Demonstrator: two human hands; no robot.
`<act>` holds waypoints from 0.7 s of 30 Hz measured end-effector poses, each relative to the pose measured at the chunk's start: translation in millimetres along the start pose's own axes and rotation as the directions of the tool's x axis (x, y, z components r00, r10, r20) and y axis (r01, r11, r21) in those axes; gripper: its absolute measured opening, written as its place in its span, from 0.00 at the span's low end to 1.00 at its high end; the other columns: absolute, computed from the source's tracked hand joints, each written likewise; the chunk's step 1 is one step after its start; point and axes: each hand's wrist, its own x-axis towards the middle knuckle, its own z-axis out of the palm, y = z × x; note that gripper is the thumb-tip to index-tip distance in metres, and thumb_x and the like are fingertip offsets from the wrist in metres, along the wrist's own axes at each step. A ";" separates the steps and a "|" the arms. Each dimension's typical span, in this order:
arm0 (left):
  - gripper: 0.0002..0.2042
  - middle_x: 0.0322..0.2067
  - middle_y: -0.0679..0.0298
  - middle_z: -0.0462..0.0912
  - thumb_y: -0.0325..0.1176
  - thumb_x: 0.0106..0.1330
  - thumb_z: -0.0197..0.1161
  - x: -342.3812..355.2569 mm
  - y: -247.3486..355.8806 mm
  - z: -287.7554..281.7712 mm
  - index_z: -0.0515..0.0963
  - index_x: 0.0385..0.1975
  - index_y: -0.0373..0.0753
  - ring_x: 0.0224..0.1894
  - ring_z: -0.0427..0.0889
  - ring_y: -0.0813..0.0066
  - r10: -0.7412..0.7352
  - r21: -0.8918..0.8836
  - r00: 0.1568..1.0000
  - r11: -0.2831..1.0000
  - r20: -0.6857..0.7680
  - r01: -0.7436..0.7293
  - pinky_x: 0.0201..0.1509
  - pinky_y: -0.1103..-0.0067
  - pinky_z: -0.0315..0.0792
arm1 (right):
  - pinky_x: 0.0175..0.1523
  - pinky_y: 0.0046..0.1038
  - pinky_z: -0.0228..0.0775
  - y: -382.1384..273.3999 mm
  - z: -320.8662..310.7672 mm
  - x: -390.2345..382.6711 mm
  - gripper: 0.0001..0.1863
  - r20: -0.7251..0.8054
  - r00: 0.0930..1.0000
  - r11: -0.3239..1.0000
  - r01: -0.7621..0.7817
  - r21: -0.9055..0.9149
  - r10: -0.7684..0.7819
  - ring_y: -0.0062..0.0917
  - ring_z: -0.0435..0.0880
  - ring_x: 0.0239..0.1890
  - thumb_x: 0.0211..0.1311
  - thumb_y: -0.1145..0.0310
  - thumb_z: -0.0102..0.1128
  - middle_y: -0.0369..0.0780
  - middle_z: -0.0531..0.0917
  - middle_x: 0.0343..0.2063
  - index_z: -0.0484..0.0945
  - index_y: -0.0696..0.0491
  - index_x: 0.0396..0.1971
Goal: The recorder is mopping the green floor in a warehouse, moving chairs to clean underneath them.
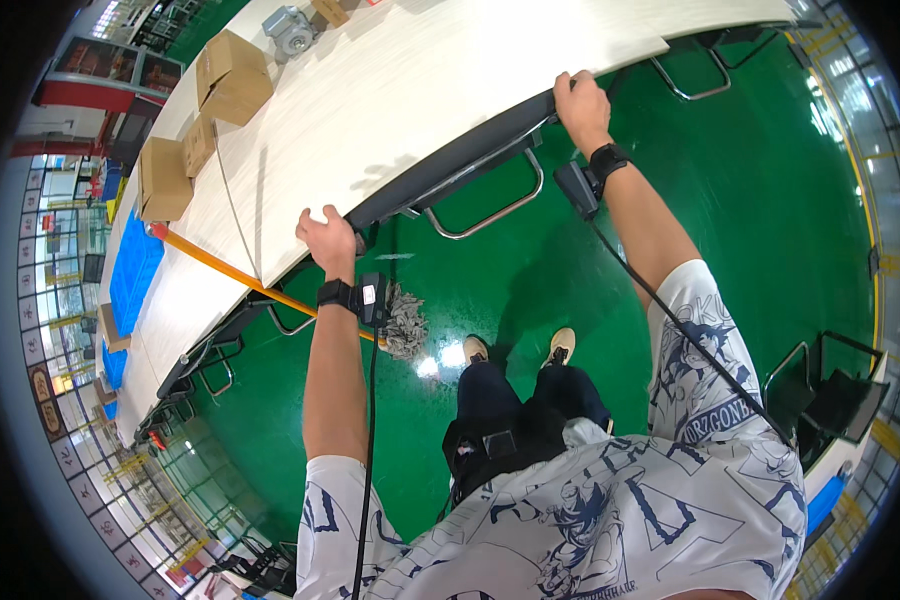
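Observation:
A black chair (460, 165) with a chrome tube frame stands against the near edge of the long pale table (400, 90). My right hand (582, 108) is wrapped round the right end of its backrest. At the backrest's left end, my left hand (328, 242) closes over the top, its fingers bent toward the tabletop. Below my left wrist lies a grey string mop head (405, 325), partly hidden by the wrist device. The mop's orange handle (215, 262) slants up to the left and leans on the table's edge.
Cardboard boxes (232, 78), a grey metal motor (290, 32) and blue trays (137, 262) sit on the table. More chairs (695, 80) line its near side. Another black chair (838, 395) stands at the right on the green floor (770, 220). Black cables hang from both wrist devices.

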 end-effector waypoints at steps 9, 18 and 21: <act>0.22 0.51 0.44 0.59 0.41 0.55 0.49 7.2 22.6 16.9 0.63 0.47 0.33 0.51 0.62 0.48 0.180 -0.112 0.957 0.981 0.229 -0.158 0.54 0.66 0.59 | 0.33 0.35 0.69 67.4 19.4 41.9 0.06 0.016 0.839 0.668 0.444 -0.597 -0.544 0.37 0.75 0.30 0.50 0.74 0.43 0.45 0.74 0.27 0.70 0.57 0.26; 0.36 0.45 0.47 0.66 0.45 0.39 0.68 194.7 -168.3 -79.1 0.61 0.45 0.28 0.46 0.67 0.56 0.003 0.157 0.795 0.981 -0.606 0.116 0.49 0.67 0.61 | 0.16 0.25 0.63 74.1 -19.0 -13.9 0.31 0.351 0.896 0.946 -0.316 0.072 0.272 0.23 0.68 0.08 0.60 0.46 0.30 0.40 0.70 0.09 0.61 0.61 0.45; 0.17 0.18 0.62 0.74 0.39 0.49 0.62 216.7 -238.0 -87.5 0.70 0.27 0.30 0.22 0.74 0.75 -0.275 -0.526 0.961 0.821 -0.024 0.222 0.29 0.78 0.67 | 0.19 0.26 0.65 53.8 -14.7 -36.8 0.25 0.364 0.931 0.989 0.080 -0.126 -0.029 0.26 0.74 0.13 0.59 0.52 0.40 0.41 0.73 0.12 0.65 0.62 0.40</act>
